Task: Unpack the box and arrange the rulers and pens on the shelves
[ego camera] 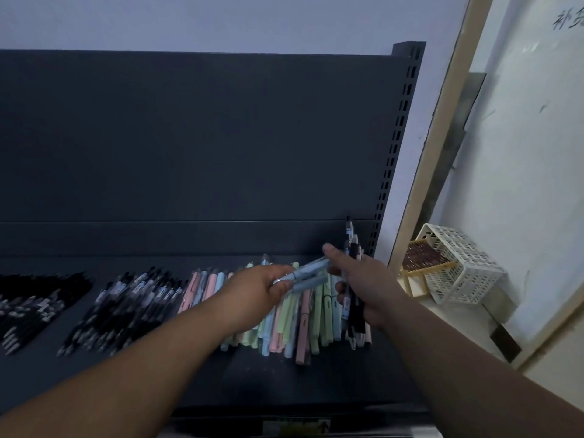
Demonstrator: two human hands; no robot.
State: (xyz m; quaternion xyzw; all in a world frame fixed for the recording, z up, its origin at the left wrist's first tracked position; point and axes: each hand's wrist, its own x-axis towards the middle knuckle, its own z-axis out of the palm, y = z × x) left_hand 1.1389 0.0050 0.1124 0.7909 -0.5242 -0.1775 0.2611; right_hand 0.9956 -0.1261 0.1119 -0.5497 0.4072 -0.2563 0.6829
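Sorting of pens at the shelf [284, 380]. We see the left hand [265, 289] pinching two blue-grey pens [311, 273] by one end, thumb against curled fingers. Their far ends reach the right hand [363, 279], whose fingers are curled round a bundle of dark pens [356, 314] held roughly upright. Its thumb is stretched towards the blue pair, though we cannot tell whether it presses on them. Beneath both hands the pastel pens [303, 324] lie side by side on the shelf, with two groups of black pens [126, 305] well apart to the left. We judge all of these light, stiff and smooth-barrelled, so apt to slide from a loose clasp or roll once set down. A single pen is best taken at mid-barrel, and a bundle clasped round its middle (the clips may snag on neighbours). Neither box nor rulers are in view. The dim light blurs the black pens into one mass, the leftmost group is cut off by the frame edge, and we cannot count the pens in the bundle. What fills the white basket [467, 263] at right is hard to make out.
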